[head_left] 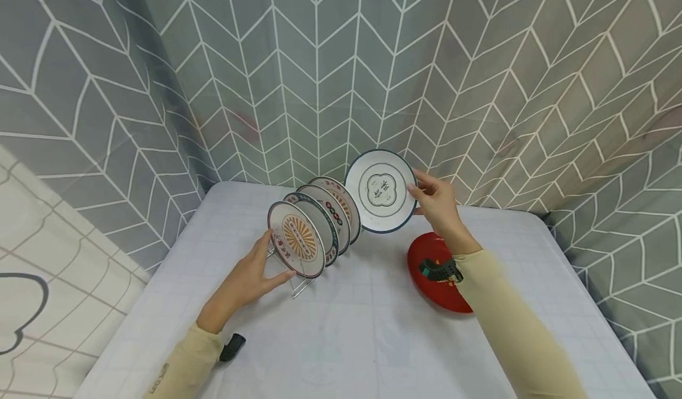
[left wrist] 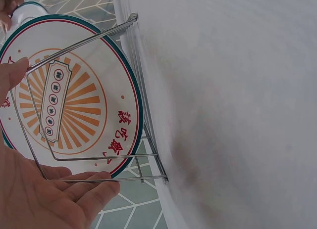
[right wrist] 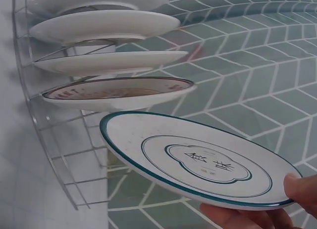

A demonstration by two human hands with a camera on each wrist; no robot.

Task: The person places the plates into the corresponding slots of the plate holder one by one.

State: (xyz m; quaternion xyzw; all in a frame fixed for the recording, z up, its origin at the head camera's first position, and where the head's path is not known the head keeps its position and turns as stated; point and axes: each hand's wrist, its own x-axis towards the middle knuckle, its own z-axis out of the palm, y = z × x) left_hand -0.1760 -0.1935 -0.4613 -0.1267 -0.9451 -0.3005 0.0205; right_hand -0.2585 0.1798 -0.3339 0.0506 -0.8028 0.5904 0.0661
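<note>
My right hand (head_left: 439, 206) pinches a white plate (head_left: 379, 171) with a dark rim by its right edge. Its face, with dark characters inside a lobed outline, is turned to the head camera. The plate is held up just right of a wire dish rack (head_left: 299, 289), where several patterned plates stand tilted in a row. My left hand (head_left: 246, 277) holds the near end of the rack, thumb and fingers spread across its wire loop (left wrist: 81, 45). Right behind that wire stands the front plate (head_left: 290, 257), with an orange sunburst. The right wrist view shows the held plate apart from the racked ones.
A red plate (head_left: 426, 269) lies on the white-covered table (head_left: 346, 340), partly under my right forearm. Grey curtains (head_left: 341, 79) with white chevron lines hang behind and beside the table. A black strap (head_left: 232, 347) is at my left wrist.
</note>
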